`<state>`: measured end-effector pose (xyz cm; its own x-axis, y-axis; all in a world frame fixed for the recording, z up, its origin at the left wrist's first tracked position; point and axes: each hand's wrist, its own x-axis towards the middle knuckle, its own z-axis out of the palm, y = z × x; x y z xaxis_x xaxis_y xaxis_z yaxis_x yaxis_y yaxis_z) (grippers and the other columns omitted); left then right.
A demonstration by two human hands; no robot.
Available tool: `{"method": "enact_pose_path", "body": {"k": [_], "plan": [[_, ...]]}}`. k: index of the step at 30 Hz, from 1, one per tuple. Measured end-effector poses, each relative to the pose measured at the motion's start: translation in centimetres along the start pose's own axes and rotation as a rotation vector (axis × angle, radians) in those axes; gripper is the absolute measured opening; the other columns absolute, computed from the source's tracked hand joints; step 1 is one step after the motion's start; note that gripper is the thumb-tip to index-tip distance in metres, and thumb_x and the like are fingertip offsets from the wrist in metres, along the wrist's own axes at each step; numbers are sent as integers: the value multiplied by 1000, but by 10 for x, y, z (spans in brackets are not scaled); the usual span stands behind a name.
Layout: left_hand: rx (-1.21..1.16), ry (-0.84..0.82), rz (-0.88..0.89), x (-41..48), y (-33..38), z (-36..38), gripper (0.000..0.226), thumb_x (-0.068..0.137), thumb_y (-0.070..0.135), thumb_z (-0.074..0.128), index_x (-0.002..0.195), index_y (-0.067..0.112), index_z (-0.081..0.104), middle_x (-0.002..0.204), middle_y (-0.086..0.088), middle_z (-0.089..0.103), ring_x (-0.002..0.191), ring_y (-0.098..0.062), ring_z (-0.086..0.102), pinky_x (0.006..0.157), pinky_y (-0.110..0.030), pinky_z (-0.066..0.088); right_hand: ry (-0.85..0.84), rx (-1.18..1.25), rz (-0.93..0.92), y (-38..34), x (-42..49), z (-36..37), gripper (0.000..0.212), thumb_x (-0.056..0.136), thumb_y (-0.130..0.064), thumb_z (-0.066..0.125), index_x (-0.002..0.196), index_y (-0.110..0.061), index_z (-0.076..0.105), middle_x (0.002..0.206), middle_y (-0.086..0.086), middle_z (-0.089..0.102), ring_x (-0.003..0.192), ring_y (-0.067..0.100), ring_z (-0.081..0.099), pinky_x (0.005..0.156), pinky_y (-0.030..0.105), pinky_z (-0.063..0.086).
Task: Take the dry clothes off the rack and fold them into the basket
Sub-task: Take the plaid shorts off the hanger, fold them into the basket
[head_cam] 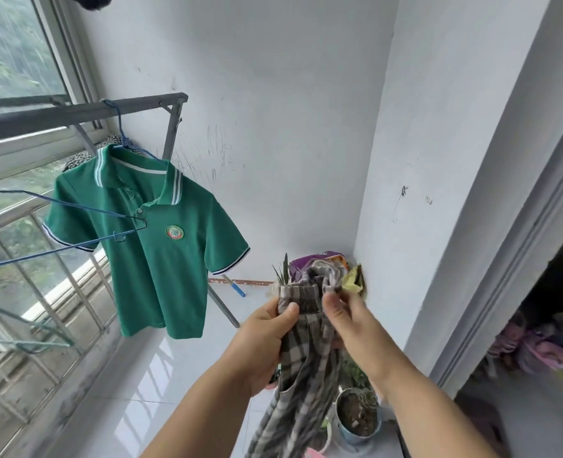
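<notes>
Garment (306,358) edge gripped by left hand (267,332), right hand (349,322), polo (161,259) seemingly apart

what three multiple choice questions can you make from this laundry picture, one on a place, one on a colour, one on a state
1. Where is the polo shirt?
A in a basket
B flat on the floor
C hung from the rack

2. What colour is the polo shirt?
A red
B green
C yellow

3. How do the left hand and right hand stand with the plaid garment?
A both grip it
B both are apart from it
C both press it flat on the floor

Answers:
1 C, its hanger hooks over the rack's bar.
2 B, the body is green with white-striped trim.
3 A, fingers of both curl on the cloth near its top, and the rest dangles.
</notes>
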<state>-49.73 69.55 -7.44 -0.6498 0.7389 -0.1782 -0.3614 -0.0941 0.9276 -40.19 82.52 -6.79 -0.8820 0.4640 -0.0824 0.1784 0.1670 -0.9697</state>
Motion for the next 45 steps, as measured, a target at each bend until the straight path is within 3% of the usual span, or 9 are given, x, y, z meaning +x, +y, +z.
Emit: {"method": "enact_pose_path", "body": {"k": [3,6,11,16,24,28,33,38,45], "plan": [[52,-4,13,-3,3,0,23,103,14,45,110,0,62,90,-15,74,76,-22,72,61,-28,57,86,-117,-80,6,5,3,34,88,-54,61,113,-31,55,103,-17,66,97,3,63,82,18,47],[121,93,76,-4,12,-7,20,102,17,48,104,5,64,96,-19,73,79,-23,70,69,-33,59,329,17,-16,15,17,-7,15,99,-34,54,102,-21,62,98,5,70,97,26,65,83,31,51],[229,367,293,-3,29,-36,13,92,27,64,100,19,69,95,-10,74,84,-26,64,87,-45,51,353,243,14,20,24,-39,25,94,-40,60,109,-21,66,104,2,75,101,23,70,97,47,52],[333,420,366,-8,38,-45,17,96,13,60,96,26,72,93,-6,76,92,-26,70,93,-48,54,235,329,-59,2,20,-53,23,96,-28,58,109,-11,67,100,9,76,93,21,74,69,24,58],[478,416,352,-11,50,-50,22,100,19,54,91,31,69,85,-7,73,68,-17,67,58,-32,58,162,270,-40,-16,11,-68,45,83,-46,69,105,-7,70,99,27,71,83,47,64,84,60,53],[492,405,315,-11,52,-47,16,100,24,54,91,25,68,83,-12,74,65,-20,67,56,-38,59,227,286,-16,-17,12,-65,28,86,-39,64,80,-12,66,58,8,51,41,5,46,41,18,39],[596,488,343,-3,59,-25,16,99,33,54,93,23,65,63,-7,65,39,-17,49,41,-31,42,435,392,-20,-26,24,-42,36,89,-44,67,92,-7,69,108,30,67,100,47,66,90,59,53],[638,551,387,5,65,4,17,97,41,51,97,27,61,69,-6,71,57,-27,61,66,-51,56,524,352,-117,-49,32,-19,33,96,-36,60,76,-11,51,48,-7,50,39,15,48,45,27,42],[595,502,406,5,64,34,31,96,37,53,123,21,50,76,3,64,68,-18,58,73,-40,52,364,160,-303,-67,23,16,23,83,-43,73,96,-24,70,84,-9,74,80,7,70,76,31,58]]}}
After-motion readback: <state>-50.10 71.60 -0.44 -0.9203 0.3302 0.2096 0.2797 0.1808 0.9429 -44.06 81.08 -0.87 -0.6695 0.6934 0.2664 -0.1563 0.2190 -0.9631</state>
